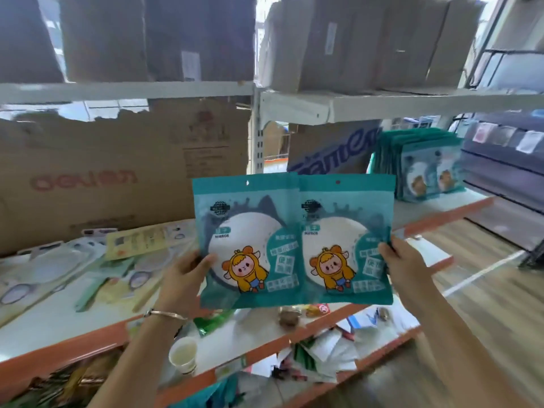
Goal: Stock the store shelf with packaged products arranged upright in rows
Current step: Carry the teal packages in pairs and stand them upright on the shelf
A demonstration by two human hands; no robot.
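Note:
I hold two teal mirror packets side by side in front of the shelf, both upright and facing me. My left hand (188,270) grips the lower left edge of the left packet (250,231). My right hand (396,257) grips the right edge of the right packet (343,231), which overlaps the left one slightly. A row of matching teal packets (424,166) stands upright on the white shelf (441,206) at the right, beyond and above my right hand.
Large cardboard boxes (117,172) stand at the back of the shelf and on the upper shelf (368,39). Flat carded mirrors and combs (88,269) lie on the left shelf. A paper cup (183,354) and loose packets sit on lower shelves. Wooden floor at right.

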